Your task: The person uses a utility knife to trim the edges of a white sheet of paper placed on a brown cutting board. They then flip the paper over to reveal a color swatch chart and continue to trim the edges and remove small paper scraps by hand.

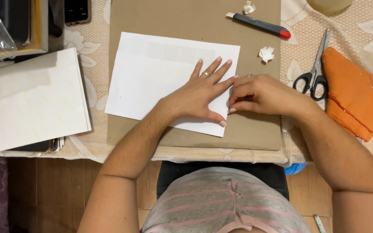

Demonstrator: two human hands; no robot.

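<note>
A white sheet of paper (152, 77) lies on a brown cardboard mat (255, 133) in the middle of the table. My left hand (203, 90) lies flat on the sheet's right part, fingers spread, pressing it down. My right hand (255, 92) is at the sheet's right edge, its fingertips curled and pinching that edge next to my left thumb and index finger.
A utility knife (257, 24) with a red end lies at the mat's top right, near two crumpled paper scraps (266, 54). Black-handled scissors (316, 69) and an orange cloth (352, 95) lie to the right. A white pad (31, 99) sits at left, a phone (77, 11) behind it.
</note>
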